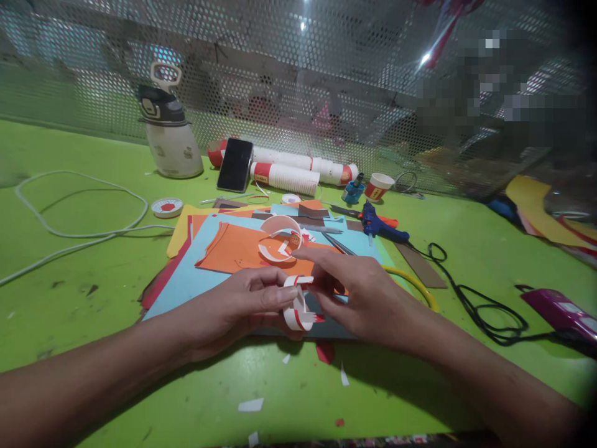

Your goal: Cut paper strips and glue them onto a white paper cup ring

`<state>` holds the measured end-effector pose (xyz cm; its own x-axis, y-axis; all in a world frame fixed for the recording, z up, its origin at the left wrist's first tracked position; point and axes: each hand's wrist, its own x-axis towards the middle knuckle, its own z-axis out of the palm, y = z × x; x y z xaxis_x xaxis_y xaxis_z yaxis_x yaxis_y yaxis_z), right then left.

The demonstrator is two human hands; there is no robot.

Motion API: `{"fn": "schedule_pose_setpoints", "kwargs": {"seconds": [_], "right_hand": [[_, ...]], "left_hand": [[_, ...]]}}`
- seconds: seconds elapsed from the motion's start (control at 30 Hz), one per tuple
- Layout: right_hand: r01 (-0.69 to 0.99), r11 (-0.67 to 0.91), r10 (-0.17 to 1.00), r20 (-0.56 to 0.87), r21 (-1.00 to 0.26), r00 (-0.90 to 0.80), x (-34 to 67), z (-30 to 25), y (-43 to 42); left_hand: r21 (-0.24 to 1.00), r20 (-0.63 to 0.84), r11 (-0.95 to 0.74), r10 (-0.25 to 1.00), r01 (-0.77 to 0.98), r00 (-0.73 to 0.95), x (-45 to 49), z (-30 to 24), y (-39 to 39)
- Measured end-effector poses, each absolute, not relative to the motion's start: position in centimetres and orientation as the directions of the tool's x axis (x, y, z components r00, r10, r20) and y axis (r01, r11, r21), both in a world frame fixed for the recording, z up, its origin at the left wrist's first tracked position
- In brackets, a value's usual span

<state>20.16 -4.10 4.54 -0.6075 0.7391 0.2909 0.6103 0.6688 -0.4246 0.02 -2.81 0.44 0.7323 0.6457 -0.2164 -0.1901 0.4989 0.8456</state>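
Over colored sheets [224, 249], both hands pinch paper strip [298, 308].

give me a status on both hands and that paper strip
Left hand and right hand both pinch curled white-and-red paper strip. Held above blue paper sheet. Nothing blocking.

A craft workbench in a small workshop.
The green surface [69, 298] carries sheets of coloured paper [233, 249], a blue glue gun [380, 225], stacked paper cups [298, 171], a roll of tape [166, 207], paper scraps and a trailing black cord [480, 308]; a perforated metal screen [298, 81] backs it.
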Motion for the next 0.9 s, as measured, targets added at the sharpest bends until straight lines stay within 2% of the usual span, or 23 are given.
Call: {"fn": "schedule_pose_setpoints", "kwargs": {"seconds": [0.33,0.57,0.9], "right_hand": [[0.612,0.679,0.731,0.292,-0.407,-0.617,20.2,4.6,-4.0],[0.600,0.676,0.734,0.327,-0.427,-0.595,20.5,4.6,-4.0],[0.676,0.489,0.866,0.398,-0.551,-0.303,22.5,6.0,-4.3]], "left_hand": [[0.853,-0.219,0.492,0.641,-0.175,0.735,-0.1,0.4,-2.8],[0.826,-0.205,0.513,0.658,-0.232,0.724,0.0,0.7,-2.7],[0.791,-0.130,0.510,0.678,-0.337,0.723,-0.3,0.7,-2.8]]}}
